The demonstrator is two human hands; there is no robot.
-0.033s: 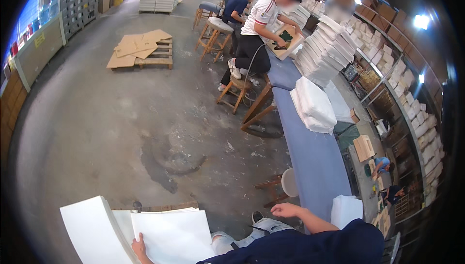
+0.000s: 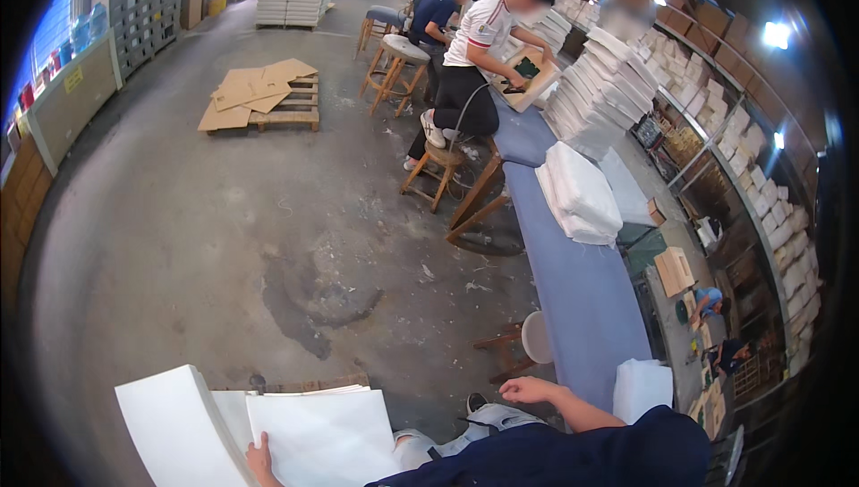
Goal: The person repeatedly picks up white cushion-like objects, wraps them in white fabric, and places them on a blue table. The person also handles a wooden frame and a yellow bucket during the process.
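Observation:
My left hand [image 2: 260,462] rests at the left edge of a low stack of white sheets [image 2: 327,433], fingers stretched along the edge. It looks open, though some fingers are hidden from view. Just left of it rises a taller white stack [image 2: 174,429] of the same kind of sheet or foam. Over my lap on the right side, my right hand [image 2: 526,389] hangs in the air with loosely bent fingers, and nothing shows in it. It is close to the edge of a long blue-topped table [image 2: 582,308].
A white bundle [image 2: 642,390] sits at the table's near end; another white pile [image 2: 579,194] lies farther along. A round stool [image 2: 535,338] stands beside the table. Farther off, a seated person [image 2: 483,35] works at a box [image 2: 535,84]. Flat cardboard [image 2: 255,92] lies on a pallet.
The view has shifted very slightly. Both my hands stay in about the same places. The person at the box has moved a hand a little.

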